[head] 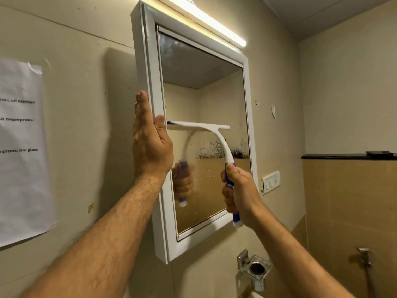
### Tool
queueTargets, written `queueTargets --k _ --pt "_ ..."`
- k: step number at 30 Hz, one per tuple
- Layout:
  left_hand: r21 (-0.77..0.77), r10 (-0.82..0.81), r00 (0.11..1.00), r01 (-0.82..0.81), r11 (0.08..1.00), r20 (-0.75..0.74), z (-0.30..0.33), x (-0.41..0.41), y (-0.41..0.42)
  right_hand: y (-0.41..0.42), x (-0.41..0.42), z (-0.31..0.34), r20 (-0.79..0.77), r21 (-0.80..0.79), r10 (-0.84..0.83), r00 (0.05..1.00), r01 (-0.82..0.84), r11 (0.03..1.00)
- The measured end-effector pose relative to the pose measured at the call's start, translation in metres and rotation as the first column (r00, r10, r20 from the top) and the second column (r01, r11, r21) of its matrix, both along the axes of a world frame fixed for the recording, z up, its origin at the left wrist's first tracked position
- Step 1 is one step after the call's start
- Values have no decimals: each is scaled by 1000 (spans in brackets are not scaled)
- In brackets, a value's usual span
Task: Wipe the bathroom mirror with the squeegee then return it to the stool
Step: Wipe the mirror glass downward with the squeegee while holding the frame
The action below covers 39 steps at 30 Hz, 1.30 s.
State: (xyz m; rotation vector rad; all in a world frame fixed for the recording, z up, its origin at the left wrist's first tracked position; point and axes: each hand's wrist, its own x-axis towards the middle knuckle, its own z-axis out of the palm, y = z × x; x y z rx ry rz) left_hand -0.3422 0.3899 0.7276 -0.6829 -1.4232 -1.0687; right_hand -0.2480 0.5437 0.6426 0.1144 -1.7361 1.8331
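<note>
Two hands are up at the bathroom mirror (214,100). The right hand (239,190) is wrapped tight around the blue and white handle of the squeegee (206,129). The left hand (150,140) is flat and open, with the fingers straight, and it presses on the white frame (150,67) at the mirror's left side. It holds nothing.

The squeegee sits about halfway up the glass. Its blade runs sideways, nearly level, from the left edge of the glass by the left thumb to a bit past the middle. The white neck curves down and to the right from the blade to the grip, so the blade lies up and to the left of the right hand. The blade looks like it touches the glass, though the view from this slant does not show that for sure.

Below the blade the glass looks foggy and streaked, with dark smudges near the right side. A pull straight down toward the right hand would probably sweep the left and middle part. The strip by the right edge is not under the blade, so it likely needs another pass.

The stool is not in view, so the squeegee's trip back is still to come.
</note>
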Motion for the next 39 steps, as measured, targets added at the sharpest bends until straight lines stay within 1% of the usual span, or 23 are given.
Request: queueTargets --k 3,5,11,13,19,21,24,27,29,35,37,39 --pt "9 -4 1000 4 1000 -3 -1 0 1 -1 -1 21 -7 -12 3 1000 -4 1000" --pt "13 -2 1000 2 1000 0 -1 0 1 -4 -3 22 -14 -9 -6 1000 6 1000" --pt "9 -5 1000 5 1000 -9 -5 -3 0 -3 1 -32 -24 18 15 1000 -15 1000" --pt "15 -2 1000 2 1000 -15 -6 -3 0 -1 2 -39 -24 22 19 1000 -18 1000" --pt "12 17 1000 -17 1000 4 -10 0 0 6 -3 3 -42 29 55 998 -54 998" --pt "8 27 1000 -28 1000 8 -10 3 1 6 -3 6 -48 32 59 997 -57 998" --pt "-14 47 999 -47 999 10 -12 5 -1 7 -2 -12 -57 22 88 995 -86 996" --pt "-48 63 998 -61 997 26 -15 4 -4 7 2 -41 -26 6 98 995 -98 995" --pt "-55 73 997 -71 996 23 -14 5 -6 8 3 -47 -11 3 103 995 -103 995" --pt "-56 100 994 -97 994 47 -16 7 -5 13 1 -3 -34 22 146 989 -146 989" --pt "-55 115 992 -112 992 45 -17 7 -5 14 1 -1 -19 13 164 986 -163 986" --pt "-56 135 990 -132 990 45 -17 7 -5 14 1 -14 -5 10 158 987 -158 987"
